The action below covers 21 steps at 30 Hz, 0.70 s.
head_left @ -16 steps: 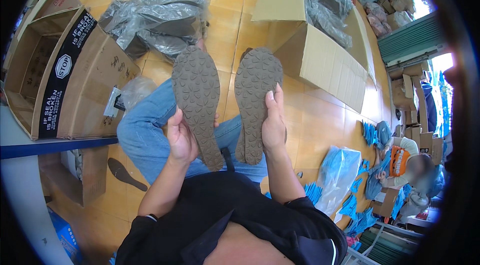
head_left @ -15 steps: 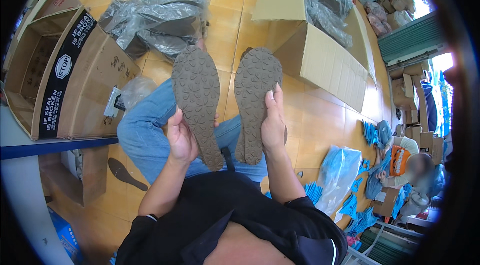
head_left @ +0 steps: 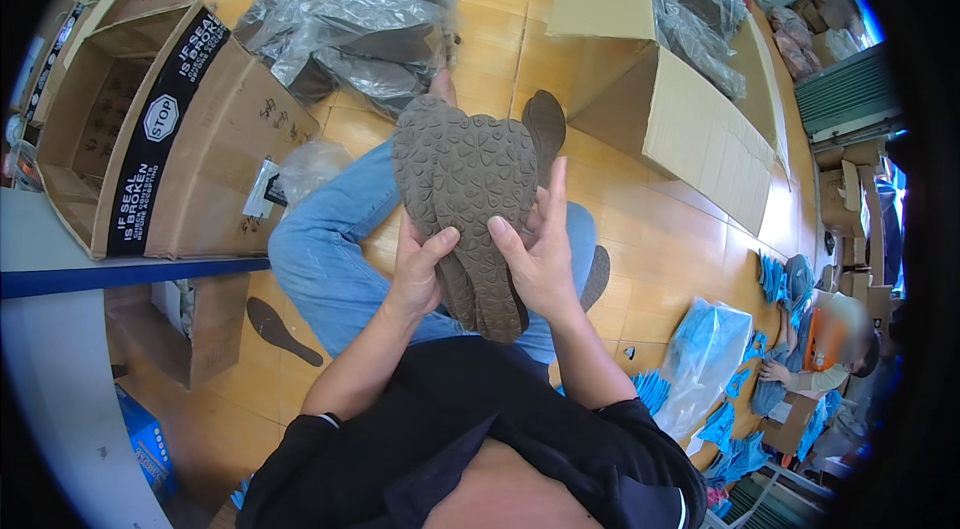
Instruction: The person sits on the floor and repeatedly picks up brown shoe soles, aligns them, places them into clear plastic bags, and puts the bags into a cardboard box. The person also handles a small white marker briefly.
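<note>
Several grey-brown shoe soles with a raised petal-like tread are bunched together in front of my chest, the front ones overlapping. My left hand is closed on the left edge of the bunch, its thumb on the tread. My right hand grips the right side, thumb pressed on the front sole and fingers behind. Beyond my right hand, another sole shows, partly covered. Part of a further sole appears beside my right knee. How many soles I hold is hidden.
A plastic-wrapped pile of soles lies ahead. An open carton with bagged soles stands right, another carton left. One sole lies on the floor at left. A co-worker sits at far right among blue pieces.
The soles, held apart in two hands before, are now brought together and overlap. My hands have moved closer to each other. The view has shifted slightly.
</note>
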Available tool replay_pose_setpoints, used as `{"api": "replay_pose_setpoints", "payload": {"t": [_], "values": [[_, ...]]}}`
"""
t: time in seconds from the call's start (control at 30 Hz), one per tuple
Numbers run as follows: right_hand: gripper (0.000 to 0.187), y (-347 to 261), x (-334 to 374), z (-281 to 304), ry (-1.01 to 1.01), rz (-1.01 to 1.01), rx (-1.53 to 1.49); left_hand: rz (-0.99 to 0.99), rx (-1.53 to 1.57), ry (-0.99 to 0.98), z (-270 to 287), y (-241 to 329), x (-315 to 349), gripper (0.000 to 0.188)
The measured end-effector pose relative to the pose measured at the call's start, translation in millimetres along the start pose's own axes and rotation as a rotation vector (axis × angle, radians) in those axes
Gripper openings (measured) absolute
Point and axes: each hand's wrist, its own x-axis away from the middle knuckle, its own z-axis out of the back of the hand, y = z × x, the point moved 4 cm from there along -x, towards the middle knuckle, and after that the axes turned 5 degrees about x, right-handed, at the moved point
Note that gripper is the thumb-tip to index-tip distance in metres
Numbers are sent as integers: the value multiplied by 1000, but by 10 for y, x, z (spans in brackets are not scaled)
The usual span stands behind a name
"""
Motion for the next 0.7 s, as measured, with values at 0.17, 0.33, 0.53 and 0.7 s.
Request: {"api": "replay_pose_setpoints", "payload": {"t": [0.17, 0.33, 0.53, 0.7], "values": [[78, -6, 26, 13, -6, -53, -144, -28, -54, -17, 2, 23, -43, 77], [69, -20, 76, -13, 34, 17, -299, -30, -68, -31, -51, 20, -48, 78], [32, 76, 110, 1, 133, 4, -380, -11, -59, -10, -95, 39, 23, 74], [21, 182, 100, 78, 203, -54, -216, -6, -74, 35, -49, 93, 88, 69]]}}
